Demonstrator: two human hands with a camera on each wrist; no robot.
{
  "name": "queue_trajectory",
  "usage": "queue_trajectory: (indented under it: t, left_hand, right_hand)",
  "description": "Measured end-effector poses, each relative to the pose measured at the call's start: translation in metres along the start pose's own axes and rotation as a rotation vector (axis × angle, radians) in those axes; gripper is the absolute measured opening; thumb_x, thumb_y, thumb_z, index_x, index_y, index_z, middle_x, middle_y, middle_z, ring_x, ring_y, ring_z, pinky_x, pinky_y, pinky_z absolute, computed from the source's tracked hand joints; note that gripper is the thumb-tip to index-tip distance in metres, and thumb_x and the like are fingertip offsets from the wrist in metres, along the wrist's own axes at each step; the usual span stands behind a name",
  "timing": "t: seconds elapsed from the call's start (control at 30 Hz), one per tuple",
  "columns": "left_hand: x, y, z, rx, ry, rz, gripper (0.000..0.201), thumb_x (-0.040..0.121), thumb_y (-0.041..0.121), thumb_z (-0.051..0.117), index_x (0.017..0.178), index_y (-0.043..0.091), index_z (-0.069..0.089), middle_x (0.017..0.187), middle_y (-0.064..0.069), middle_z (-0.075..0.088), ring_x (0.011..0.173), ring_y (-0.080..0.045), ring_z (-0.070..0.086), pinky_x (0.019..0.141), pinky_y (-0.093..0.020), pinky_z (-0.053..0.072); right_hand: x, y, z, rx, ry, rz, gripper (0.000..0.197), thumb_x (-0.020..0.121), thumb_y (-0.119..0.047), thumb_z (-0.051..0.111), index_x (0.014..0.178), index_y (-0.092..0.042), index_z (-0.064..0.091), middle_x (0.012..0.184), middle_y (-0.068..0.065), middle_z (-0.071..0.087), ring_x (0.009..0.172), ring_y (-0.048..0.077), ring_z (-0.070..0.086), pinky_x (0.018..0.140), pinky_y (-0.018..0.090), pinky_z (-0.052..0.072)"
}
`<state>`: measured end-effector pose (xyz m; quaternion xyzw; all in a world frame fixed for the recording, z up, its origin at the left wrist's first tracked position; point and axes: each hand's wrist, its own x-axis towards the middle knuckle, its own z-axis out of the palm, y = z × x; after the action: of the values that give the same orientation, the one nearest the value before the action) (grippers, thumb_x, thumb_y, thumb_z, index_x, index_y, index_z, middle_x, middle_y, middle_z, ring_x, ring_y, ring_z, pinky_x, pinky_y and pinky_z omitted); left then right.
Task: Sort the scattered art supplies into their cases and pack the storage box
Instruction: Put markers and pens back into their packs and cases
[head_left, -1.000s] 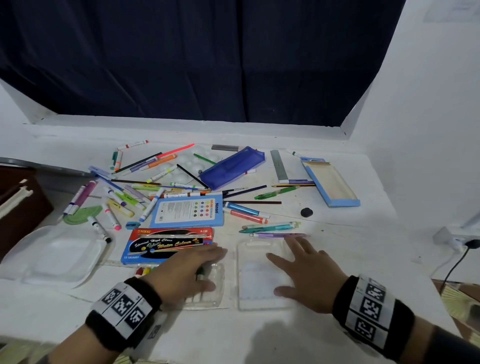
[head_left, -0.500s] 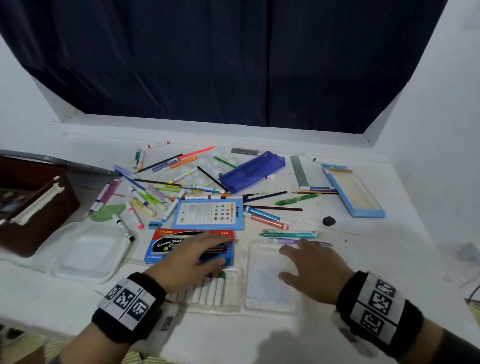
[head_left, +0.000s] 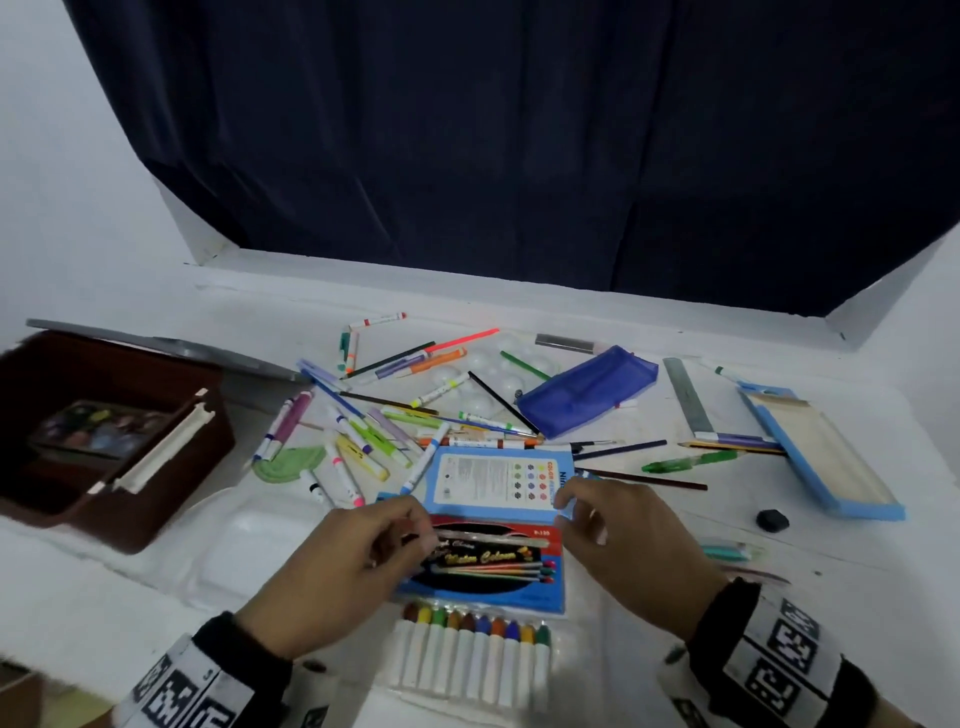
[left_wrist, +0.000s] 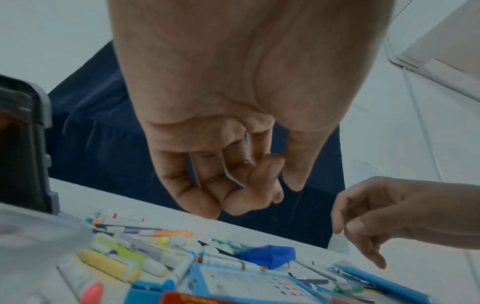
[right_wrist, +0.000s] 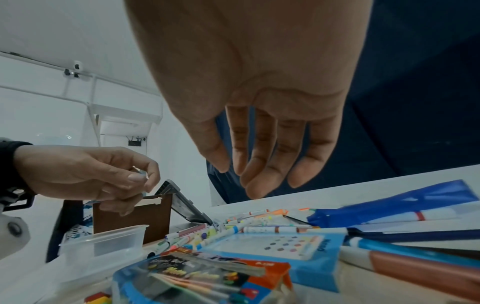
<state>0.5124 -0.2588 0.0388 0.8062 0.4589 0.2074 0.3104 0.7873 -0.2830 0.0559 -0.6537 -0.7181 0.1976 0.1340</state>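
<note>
Brown storage box (head_left: 156, 499) with paint tin (head_left: 93, 431)

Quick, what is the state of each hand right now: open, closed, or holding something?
Left hand: fingers curled, pinching a small thin object at the fingertips; what it is cannot be told.
Right hand: open, fingers relaxed, holding nothing.

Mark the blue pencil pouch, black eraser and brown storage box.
blue pencil pouch (head_left: 587, 392), head view, middle of its top face
black eraser (head_left: 772, 519), head view, its centre
brown storage box (head_left: 171, 483), head view, right outer wall
</note>
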Motion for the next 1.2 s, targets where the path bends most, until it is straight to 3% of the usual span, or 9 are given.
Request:
queue_trajectory:
  t: [0.17,0.37,0.47,0.53,0.6,0.67,0.87,1.07,1.2]
  left_hand:
    - [0.002,-0.025,-0.046,0.101,0.049,-0.003,0.009,0.095,0.044,0.059,0.094,0.036,0.063,0.066,0.005,0.061,0.064,-0.013,0.059,0.063,-0.031,0.048]
    - [0.039,-0.053,-0.105,0.372,-0.049,-0.020,0.007,0.093,0.039,0.065,0.090,0.034,0.062,0.072,0.010,0.064,0.068,-0.004,0.062,0.075,-0.001,0.034]
    - [0.068,-0.067,-0.113,0.501,-0.098,-0.050,0.008,0.091,0.042,0.064,0.091,0.034,0.063,0.082,0.013,0.065,0.069,0.002,0.059,0.072,-0.010,0.036]
    - [0.087,-0.076,-0.113,0.602,-0.201,-0.087,0.010,0.092,0.041,0.061,0.100,0.035,0.064,0.094,0.016,0.065,0.075,0.005,0.055,0.077,-0.019,0.042]
    - [0.103,-0.081,-0.110,0.707,-0.326,-0.101,0.015,0.093,0.037,0.057,0.107,0.035,0.065,0.110,0.013,0.066,0.094,-0.005,0.060,0.088,-0.026,0.046]
    - [0.117,-0.084,-0.106,0.784,-0.441,-0.108,0.022,0.094,0.033,0.055,0.113,0.035,0.065,0.120,0.009,0.065,0.111,-0.016,0.060,0.096,-0.032,0.046]
    - [0.138,-0.093,-0.099,0.844,-0.727,-0.114,0.036,0.091,0.026,0.065,0.127,0.031,0.064,0.132,0.003,0.060,0.121,-0.020,0.054,0.101,-0.033,0.046]
    - [0.145,-0.103,-0.093,0.838,-0.777,-0.083,0.022,0.083,0.022,0.077,0.104,0.022,0.070,0.110,0.003,0.067,0.099,-0.016,0.060,0.092,-0.032,0.052]
    - [0.147,-0.098,-0.093,0.853,-0.789,-0.063,0.023,0.083,0.018,0.077,0.105,0.017,0.071,0.108,0.000,0.069,0.090,-0.014,0.058,0.085,-0.027,0.049]
  right_hand:
    - [0.031,-0.024,0.015,0.010,-0.064,-0.102,0.016,0.096,-0.044,0.054,0.110,-0.037,0.056,0.091,-0.013,0.064,0.083,0.001,0.058,0.080,0.021,0.049]
    - [0.083,-0.043,0.030,-0.028,-0.037,-0.253,0.020,0.095,-0.040,0.053,0.113,-0.033,0.059,0.098,-0.013,0.059,0.091,0.004,0.054,0.086,0.027,0.046]
    - [0.113,-0.052,0.039,-0.063,-0.028,-0.370,0.023,0.097,-0.032,0.051,0.117,-0.028,0.062,0.114,-0.009,0.062,0.107,0.012,0.053,0.093,0.027,0.043]
    - [0.131,-0.055,0.051,-0.140,-0.038,-0.429,0.028,0.097,-0.027,0.047,0.119,-0.022,0.063,0.118,-0.003,0.063,0.110,0.020,0.054,0.095,0.037,0.046]
    - [0.148,-0.057,0.066,-0.272,-0.049,-0.487,0.032,0.092,-0.020,0.041,0.113,-0.016,0.065,0.108,0.004,0.065,0.099,0.028,0.057,0.083,0.046,0.051]
    - [0.162,-0.053,0.084,-0.370,-0.053,-0.536,0.033,0.086,-0.016,0.040,0.106,-0.015,0.066,0.098,0.006,0.065,0.085,0.031,0.059,0.069,0.047,0.054]
    - [0.172,-0.051,0.094,-0.515,-0.001,-0.589,0.024,0.060,-0.015,0.077,0.081,-0.024,0.068,0.075,-0.005,0.063,0.066,0.022,0.061,0.048,0.033,0.046]
    - [0.180,-0.049,0.098,-0.500,0.064,-0.604,0.032,0.049,-0.009,0.084,0.070,-0.027,0.069,0.067,-0.004,0.057,0.059,0.021,0.057,0.043,0.028,0.040]
    - [0.180,-0.048,0.089,-0.491,0.099,-0.604,0.037,0.053,-0.004,0.082,0.079,-0.027,0.069,0.072,-0.002,0.056,0.065,0.022,0.057,0.046,0.032,0.042]
